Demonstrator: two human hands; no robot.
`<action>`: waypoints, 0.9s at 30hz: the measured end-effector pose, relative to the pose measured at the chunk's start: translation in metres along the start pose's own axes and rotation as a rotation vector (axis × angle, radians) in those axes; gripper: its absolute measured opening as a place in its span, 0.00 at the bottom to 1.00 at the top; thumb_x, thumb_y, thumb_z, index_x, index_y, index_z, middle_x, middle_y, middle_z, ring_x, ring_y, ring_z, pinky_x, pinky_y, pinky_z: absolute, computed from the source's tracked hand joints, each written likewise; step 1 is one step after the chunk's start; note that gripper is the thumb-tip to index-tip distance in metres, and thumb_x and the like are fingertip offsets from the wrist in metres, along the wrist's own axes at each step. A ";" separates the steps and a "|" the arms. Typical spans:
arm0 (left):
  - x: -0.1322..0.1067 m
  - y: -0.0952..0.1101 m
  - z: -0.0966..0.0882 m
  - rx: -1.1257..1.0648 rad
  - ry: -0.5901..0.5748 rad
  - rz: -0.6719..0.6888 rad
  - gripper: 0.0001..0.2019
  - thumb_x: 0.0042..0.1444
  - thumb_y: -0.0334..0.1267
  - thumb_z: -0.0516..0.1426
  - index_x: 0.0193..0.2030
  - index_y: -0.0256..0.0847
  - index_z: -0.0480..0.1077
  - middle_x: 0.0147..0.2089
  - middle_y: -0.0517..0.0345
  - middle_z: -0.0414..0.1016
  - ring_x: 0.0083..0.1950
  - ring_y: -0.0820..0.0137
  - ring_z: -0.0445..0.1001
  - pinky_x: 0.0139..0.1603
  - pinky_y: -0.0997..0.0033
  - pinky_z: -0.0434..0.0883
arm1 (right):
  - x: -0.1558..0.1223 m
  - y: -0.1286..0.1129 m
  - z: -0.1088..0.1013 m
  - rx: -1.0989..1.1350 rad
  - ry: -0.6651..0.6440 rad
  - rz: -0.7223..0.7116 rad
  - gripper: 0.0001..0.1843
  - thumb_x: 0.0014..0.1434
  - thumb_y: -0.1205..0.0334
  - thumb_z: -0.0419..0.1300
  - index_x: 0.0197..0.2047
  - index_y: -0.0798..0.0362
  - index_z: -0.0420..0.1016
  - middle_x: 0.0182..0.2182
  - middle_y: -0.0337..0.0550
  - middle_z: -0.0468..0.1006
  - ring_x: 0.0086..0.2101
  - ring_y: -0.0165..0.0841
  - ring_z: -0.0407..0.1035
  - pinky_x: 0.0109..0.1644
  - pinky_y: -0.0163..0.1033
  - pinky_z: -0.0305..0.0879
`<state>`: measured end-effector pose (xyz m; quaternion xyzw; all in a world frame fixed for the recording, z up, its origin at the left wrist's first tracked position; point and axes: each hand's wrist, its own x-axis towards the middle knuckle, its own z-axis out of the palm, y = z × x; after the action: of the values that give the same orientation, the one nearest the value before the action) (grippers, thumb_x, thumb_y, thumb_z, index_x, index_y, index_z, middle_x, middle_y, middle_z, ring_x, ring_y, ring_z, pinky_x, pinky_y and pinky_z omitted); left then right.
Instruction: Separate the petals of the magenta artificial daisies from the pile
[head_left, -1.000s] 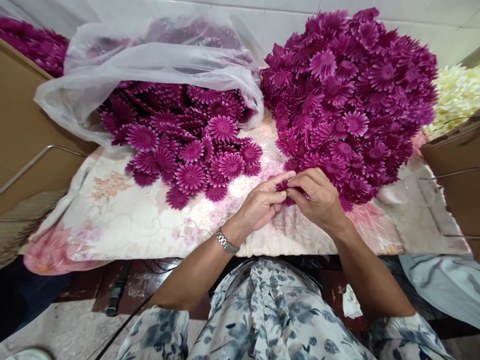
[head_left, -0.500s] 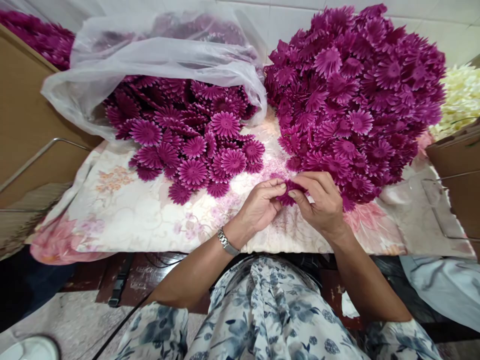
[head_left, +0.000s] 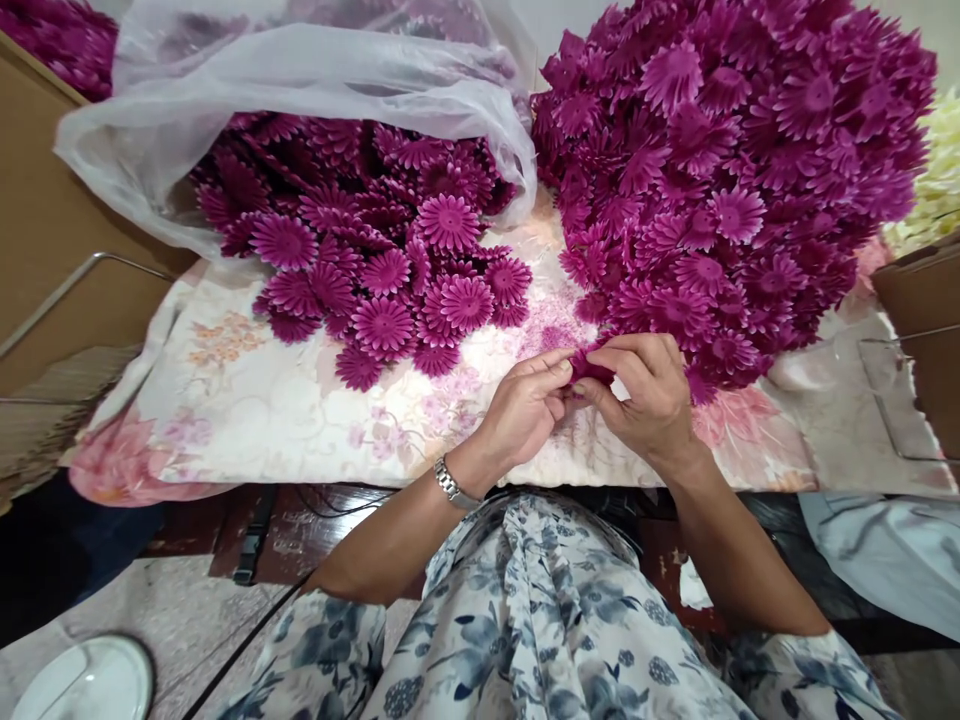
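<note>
Between my fingertips is a small magenta artificial flower piece (head_left: pixel 587 366), its petals partly hidden by my fingers. My left hand (head_left: pixel 526 405), wearing a metal watch at the wrist, pinches its left side. From the right, my right hand (head_left: pixel 643 395) grips the same piece between thumb and fingers. Both hands are closed, just above the near part of the table. Beyond my right hand rises a big heap of fluffy magenta flowers (head_left: pixel 697 200). Flat magenta flower pieces (head_left: pixel 382 325) spill onto the cloth to the left of my hands.
The flat pieces come out of a translucent plastic bag (head_left: pixel 300 80). A floral cloth (head_left: pixel 285 420) covers the table. Cardboard boxes stand at the left (head_left: pixel 75 180) and right (head_left: pixel 926 340) edges. Cream flowers (head_left: pixel 934 180) show behind the right box. A white round lid (head_left: pixel 86 680) is at lower left.
The view has tilted down slightly. My hands stay together on the flower piece, whose petals look more bunched between my fingers now.
</note>
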<state>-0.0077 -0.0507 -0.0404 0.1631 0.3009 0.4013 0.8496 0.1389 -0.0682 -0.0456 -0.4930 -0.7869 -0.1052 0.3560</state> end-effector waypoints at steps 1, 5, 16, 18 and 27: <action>-0.001 -0.001 -0.001 0.001 -0.003 -0.007 0.05 0.52 0.27 0.57 0.35 0.33 0.73 0.31 0.57 0.73 0.31 0.77 0.71 0.35 0.75 0.69 | -0.001 0.000 0.000 0.025 0.013 0.008 0.06 0.55 0.60 0.62 0.37 0.52 0.71 0.31 0.43 0.74 0.34 0.34 0.68 0.39 0.41 0.63; -0.004 -0.004 -0.004 0.035 0.033 -0.005 0.04 0.52 0.28 0.57 0.33 0.32 0.73 0.28 0.57 0.72 0.31 0.75 0.72 0.39 0.69 0.72 | 0.000 0.001 0.000 0.155 0.051 0.026 0.04 0.55 0.61 0.62 0.33 0.51 0.71 0.29 0.41 0.74 0.32 0.31 0.68 0.37 0.39 0.66; -0.012 -0.005 -0.002 -0.014 0.047 0.009 0.06 0.43 0.31 0.65 0.30 0.34 0.74 0.25 0.62 0.72 0.28 0.78 0.71 0.38 0.70 0.73 | -0.002 -0.004 0.005 0.058 0.082 -0.039 0.03 0.57 0.69 0.59 0.35 0.52 0.69 0.28 0.42 0.76 0.31 0.32 0.69 0.35 0.38 0.67; -0.013 -0.007 -0.002 0.003 0.067 0.019 0.08 0.40 0.32 0.66 0.29 0.34 0.75 0.26 0.61 0.74 0.29 0.77 0.72 0.34 0.73 0.73 | -0.004 -0.007 0.007 0.064 0.082 -0.025 0.03 0.58 0.69 0.57 0.35 0.52 0.68 0.27 0.42 0.75 0.30 0.32 0.68 0.35 0.38 0.66; -0.016 -0.005 -0.007 0.112 0.157 0.058 0.12 0.36 0.39 0.68 0.27 0.35 0.74 0.23 0.61 0.74 0.23 0.77 0.71 0.25 0.76 0.70 | 0.010 0.033 -0.020 -0.141 0.268 0.131 0.03 0.60 0.66 0.55 0.35 0.53 0.70 0.25 0.40 0.72 0.27 0.30 0.66 0.32 0.37 0.58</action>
<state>-0.0172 -0.0662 -0.0425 0.1873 0.3837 0.4196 0.8011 0.1732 -0.0550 -0.0303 -0.5486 -0.6892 -0.2012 0.4284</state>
